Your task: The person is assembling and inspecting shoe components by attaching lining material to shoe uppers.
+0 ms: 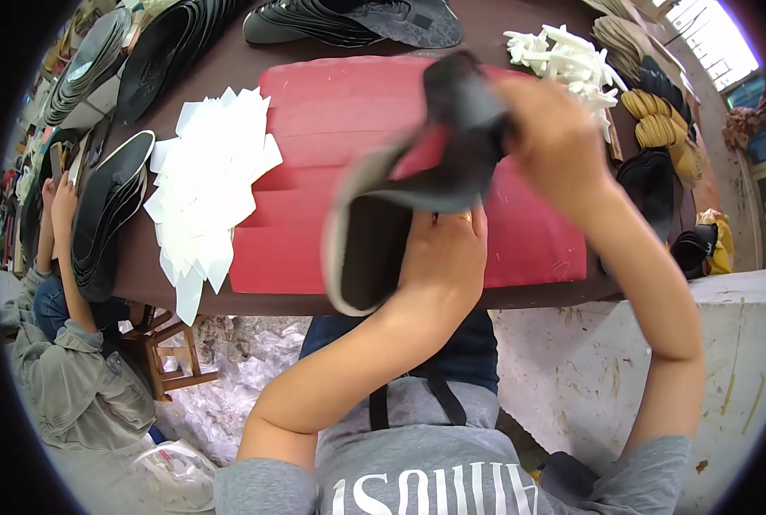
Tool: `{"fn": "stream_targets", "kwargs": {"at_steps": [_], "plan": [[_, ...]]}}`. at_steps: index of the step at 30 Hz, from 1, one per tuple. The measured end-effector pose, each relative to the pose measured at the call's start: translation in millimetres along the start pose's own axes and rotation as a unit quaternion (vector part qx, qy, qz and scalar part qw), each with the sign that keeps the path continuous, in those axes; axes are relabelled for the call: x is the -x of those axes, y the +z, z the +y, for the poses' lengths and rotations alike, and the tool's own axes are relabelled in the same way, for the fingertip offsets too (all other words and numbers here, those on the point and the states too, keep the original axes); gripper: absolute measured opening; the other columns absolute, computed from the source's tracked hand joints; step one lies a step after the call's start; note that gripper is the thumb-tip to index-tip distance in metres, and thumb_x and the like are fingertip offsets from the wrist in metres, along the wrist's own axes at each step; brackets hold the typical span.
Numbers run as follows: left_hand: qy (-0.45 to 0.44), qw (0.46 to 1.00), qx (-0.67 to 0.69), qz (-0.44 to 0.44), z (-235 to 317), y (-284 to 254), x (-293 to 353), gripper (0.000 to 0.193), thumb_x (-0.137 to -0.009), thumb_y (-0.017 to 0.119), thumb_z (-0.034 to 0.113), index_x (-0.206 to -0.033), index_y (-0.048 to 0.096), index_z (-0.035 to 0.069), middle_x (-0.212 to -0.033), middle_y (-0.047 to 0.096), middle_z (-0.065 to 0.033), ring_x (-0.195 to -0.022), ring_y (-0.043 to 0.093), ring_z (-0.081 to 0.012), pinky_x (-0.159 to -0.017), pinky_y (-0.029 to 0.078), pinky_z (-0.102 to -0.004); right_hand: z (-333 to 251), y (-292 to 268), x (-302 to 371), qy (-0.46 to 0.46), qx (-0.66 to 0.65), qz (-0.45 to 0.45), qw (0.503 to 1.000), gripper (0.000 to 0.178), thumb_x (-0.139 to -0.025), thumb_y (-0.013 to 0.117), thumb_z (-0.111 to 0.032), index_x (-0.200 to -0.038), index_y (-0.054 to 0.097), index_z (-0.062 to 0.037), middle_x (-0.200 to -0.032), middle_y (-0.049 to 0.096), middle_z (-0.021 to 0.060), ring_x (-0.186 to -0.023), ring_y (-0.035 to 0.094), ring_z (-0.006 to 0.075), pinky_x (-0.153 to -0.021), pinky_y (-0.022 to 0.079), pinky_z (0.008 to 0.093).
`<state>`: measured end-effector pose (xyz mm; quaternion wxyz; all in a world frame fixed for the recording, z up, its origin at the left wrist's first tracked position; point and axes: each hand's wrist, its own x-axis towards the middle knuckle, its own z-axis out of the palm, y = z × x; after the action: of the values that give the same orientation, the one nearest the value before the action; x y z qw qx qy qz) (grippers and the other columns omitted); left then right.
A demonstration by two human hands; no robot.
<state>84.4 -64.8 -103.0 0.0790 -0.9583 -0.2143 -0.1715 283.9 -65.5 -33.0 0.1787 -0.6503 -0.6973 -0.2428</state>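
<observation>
A black sandal-like shoe (374,245) with a dark insole and a pale rim is tilted over the red mat (306,103), smeared by motion. My left hand (446,253) grips it from the near side, a ring on one finger; the dark upper covers the fingertips. At the far end of the black upper, my right hand (555,137) is closed on it, also blurred. Left of the mat lies a spread of white paper-like pieces (215,172). Small white pieces (568,64) form a heap beyond my right hand.
Stacked black soles (112,215) line the table's left side, and grey-black ones (357,21) lie along its back. Tan bundled parts (658,120) and black parts (649,184) sit at the right. Another person's hands (59,202) are at the far left, near a wooden stool (177,356).
</observation>
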Motion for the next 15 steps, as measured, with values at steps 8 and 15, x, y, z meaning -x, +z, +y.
{"fn": "stream_targets", "kwargs": {"at_steps": [8,15], "plan": [[0.014,0.999,-0.013,-0.043,-8.4,-14.7,0.3,0.043,-0.083,0.057,0.012,-0.120,0.060,-0.009,-0.125,0.060,-0.0260,-0.092,0.053,-0.0257,-0.073,0.044,-0.0288,-12.4,0.7,-13.0,-0.190,-0.063,0.021,0.979,0.024,-0.077,0.065,-0.009,-0.100,0.064,-0.0104,-0.084,0.063,0.0065,-0.071,0.060,0.0263,-0.062,0.049,0.0368],[0.030,0.999,-0.036,0.000,-0.4,-14.8,21.9,0.042,-0.091,0.054,0.018,-0.120,0.062,-0.011,-0.102,0.064,-0.0228,-0.085,0.048,-0.0238,-0.070,0.038,-0.0286,24.5,17.2,37.3,0.021,0.105,-0.095,0.990,0.019,-0.080,0.064,-0.012,-0.100,0.064,-0.0110,-0.069,0.059,0.0073,-0.057,0.059,0.0294,-0.054,0.047,0.0387]]}}
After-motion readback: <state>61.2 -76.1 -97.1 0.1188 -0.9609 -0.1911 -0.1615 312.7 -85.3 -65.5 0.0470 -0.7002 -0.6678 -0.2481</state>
